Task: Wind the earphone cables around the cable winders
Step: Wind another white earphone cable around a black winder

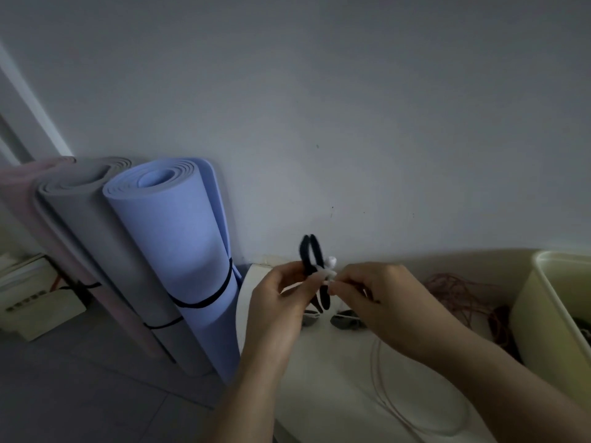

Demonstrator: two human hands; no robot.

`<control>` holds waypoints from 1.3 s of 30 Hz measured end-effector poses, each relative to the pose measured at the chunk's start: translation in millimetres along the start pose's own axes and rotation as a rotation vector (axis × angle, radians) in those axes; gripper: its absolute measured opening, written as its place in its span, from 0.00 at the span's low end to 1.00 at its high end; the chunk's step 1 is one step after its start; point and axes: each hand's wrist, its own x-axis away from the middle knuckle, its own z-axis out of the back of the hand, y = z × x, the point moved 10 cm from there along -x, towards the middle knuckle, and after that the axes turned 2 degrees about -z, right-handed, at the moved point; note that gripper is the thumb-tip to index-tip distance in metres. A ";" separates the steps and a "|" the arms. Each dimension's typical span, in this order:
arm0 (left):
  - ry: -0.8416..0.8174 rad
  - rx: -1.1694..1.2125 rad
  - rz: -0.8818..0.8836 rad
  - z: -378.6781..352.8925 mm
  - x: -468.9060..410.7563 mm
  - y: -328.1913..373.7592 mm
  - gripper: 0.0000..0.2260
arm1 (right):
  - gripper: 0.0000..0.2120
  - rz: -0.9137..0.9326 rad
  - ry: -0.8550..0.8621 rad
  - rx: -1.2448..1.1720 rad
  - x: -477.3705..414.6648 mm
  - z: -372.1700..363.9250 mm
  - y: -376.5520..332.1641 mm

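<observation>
Left hand [278, 302] pinches black winder [308, 251] upright mid-frame; right hand [380, 292] pinches white earphone cable [327, 275] against it, prob. anchoring 1st wrap.

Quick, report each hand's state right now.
Left hand: grip closed around the black cable winder.
Right hand: grip closed, pinching the white earphone cable beside the winder.

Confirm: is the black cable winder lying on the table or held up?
Held up: the left hand grips the black cable winder above the table, loop pointing upward; the right hand pinches a white earphone against it.
</observation>
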 end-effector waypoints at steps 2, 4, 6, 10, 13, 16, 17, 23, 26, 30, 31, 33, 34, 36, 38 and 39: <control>-0.031 -0.063 -0.029 -4.2 4.5 6.5 0.09 | 0.11 0.009 0.050 -0.051 0.4 11.2 -0.8; -0.073 -0.080 -0.033 -9.4 7.3 9.9 0.10 | 0.09 -0.018 0.100 -0.091 -0.3 24.8 4.7; -0.127 -0.121 -0.046 -14.3 8.6 12.3 0.08 | 0.06 -0.045 0.135 -0.117 -1.0 36.0 10.4; -0.269 -0.181 -0.067 -27.0 11.9 13.9 0.08 | 0.06 -0.071 0.079 -0.162 -0.3 43.2 12.4; -0.382 -0.228 -0.041 -32.2 14.2 9.2 0.08 | 0.06 -0.109 -0.039 -0.171 0.6 41.5 15.9; -0.470 -0.201 0.004 -38.0 19.5 6.7 0.08 | 0.03 -0.127 -0.119 -0.213 2.8 39.2 21.9; -0.487 -0.179 0.013 -39.0 19.8 6.4 0.08 | 0.03 -0.128 -0.124 -0.268 2.7 39.1 23.6; -0.593 -0.026 0.082 -46.5 27.8 7.4 0.09 | 0.04 -0.186 -0.022 -0.675 -0.7 37.8 38.9; -0.589 -0.011 0.080 -48.0 27.4 7.2 0.08 | 0.09 -0.221 0.024 -0.779 -3.1 34.4 44.0; -0.568 0.107 0.088 -47.7 23.6 5.3 0.10 | 0.05 -0.292 0.078 -0.930 -5.2 21.1 56.7; -0.556 0.171 0.097 -47.5 22.2 5.5 0.11 | 0.05 -0.314 0.075 -0.993 -5.4 13.3 59.5; -0.530 0.301 0.111 -48.9 21.0 7.7 0.13 | 0.05 -0.363 0.001 -1.120 -4.2 -6.4 55.6; -0.517 0.351 0.113 -50.2 21.0 9.3 0.14 | 0.07 -0.380 -0.054 -1.171 -3.2 -18.0 52.3; -0.483 0.428 0.102 -51.5 20.7 12.9 0.12 | 0.07 -0.404 -0.110 -1.251 -1.9 -37.3 43.8; -0.409 0.523 0.117 -46.9 18.3 14.4 0.09 | 0.08 -0.480 -0.073 -1.327 -2.4 -55.4 47.8; -0.363 0.562 0.129 -42.7 16.4 13.5 0.10 | 0.14 -0.532 -0.026 -1.275 -1.2 -60.9 55.1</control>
